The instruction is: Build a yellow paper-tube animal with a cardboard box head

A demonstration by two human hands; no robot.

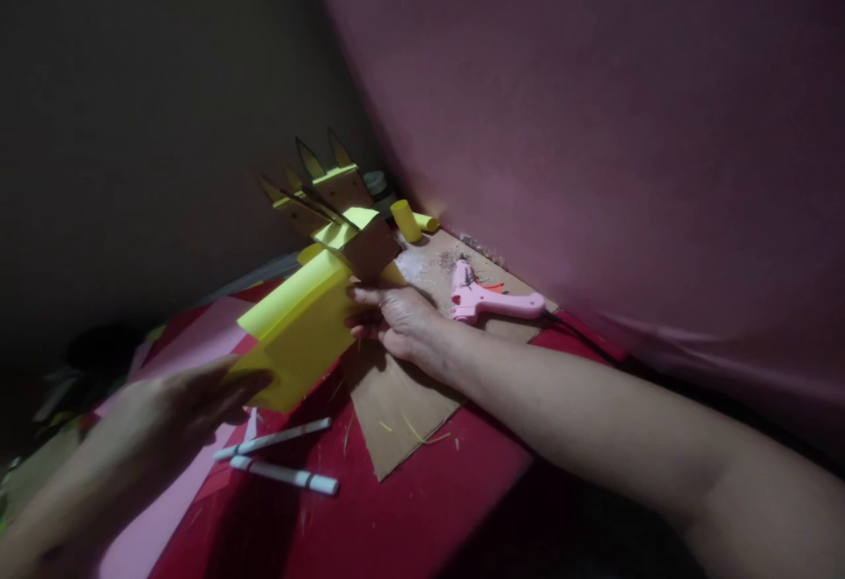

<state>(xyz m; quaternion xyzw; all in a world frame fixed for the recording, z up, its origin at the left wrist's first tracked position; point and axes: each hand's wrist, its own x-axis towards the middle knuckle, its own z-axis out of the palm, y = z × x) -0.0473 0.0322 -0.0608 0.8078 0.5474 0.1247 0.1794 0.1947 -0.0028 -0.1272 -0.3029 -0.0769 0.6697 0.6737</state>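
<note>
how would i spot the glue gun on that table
On the red tabletop, find the brown cardboard, then look just to the right of the right hand. The glue gun lies there: pink, pistol-shaped, trailing a dark cord, unlike the plain yellow rolls farther back.

And it's the right arm point(561, 399) stretching long and bare from the lower right, elbow slightly bent, right hand point(404, 322) out in front, fingers pointing left, gripping! Across from it, the left forearm point(85, 482) angles up from the lower left, left hand point(204, 390) nearer the body, fingers pinched.
</note>
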